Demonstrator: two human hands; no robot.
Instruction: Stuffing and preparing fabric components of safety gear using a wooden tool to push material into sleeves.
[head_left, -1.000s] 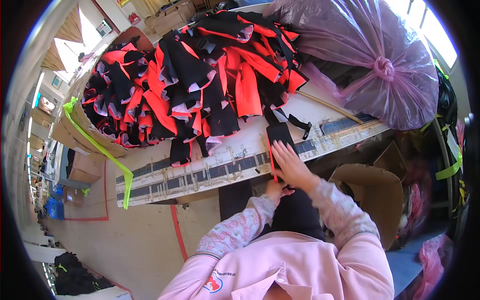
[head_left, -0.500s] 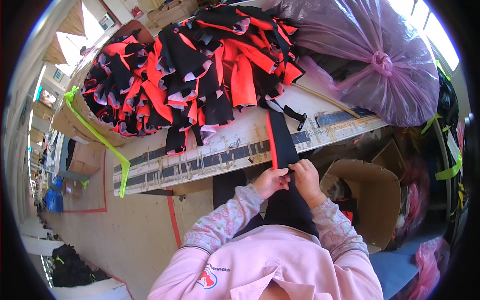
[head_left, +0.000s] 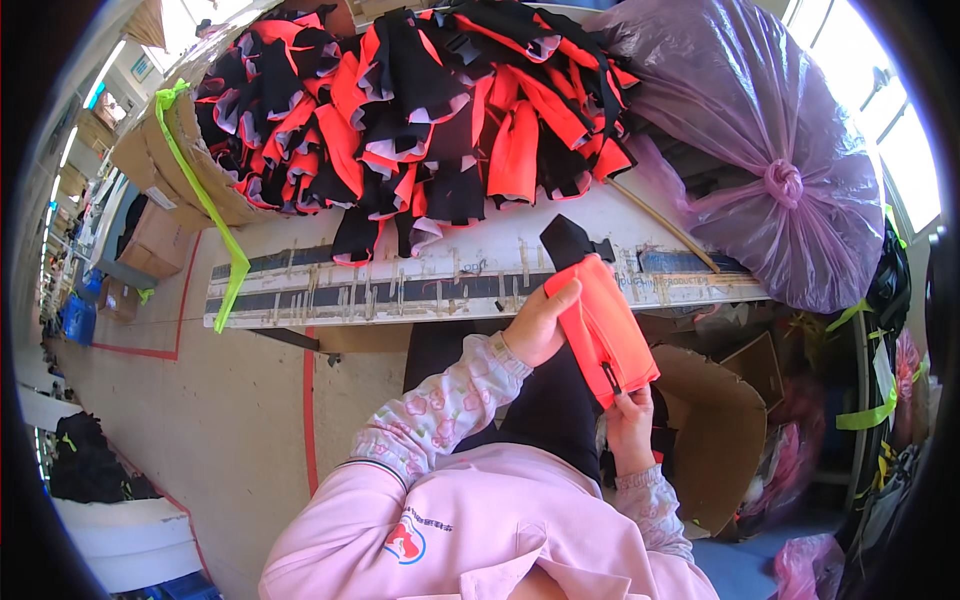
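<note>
With my left hand (head_left: 535, 325) clamped on the top edge of the orange piece (head_left: 600, 330) held at 3 o'clock off the table (head_left: 400, 290), my right hand (head_left: 630, 425) pinching its bottom, I should keep it taut and the edges aligned.

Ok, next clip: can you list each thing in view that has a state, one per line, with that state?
Orange fabric piece: held up off the table, gripped at both ends.
Left hand: closed on the piece's upper edge.
Right hand: pinching the piece's lower end.
Purple plastic bag: full, knotted shut.
Heap of orange and black pieces: piled loose on the table.
Cardboard box: open, beside the lap.
</note>
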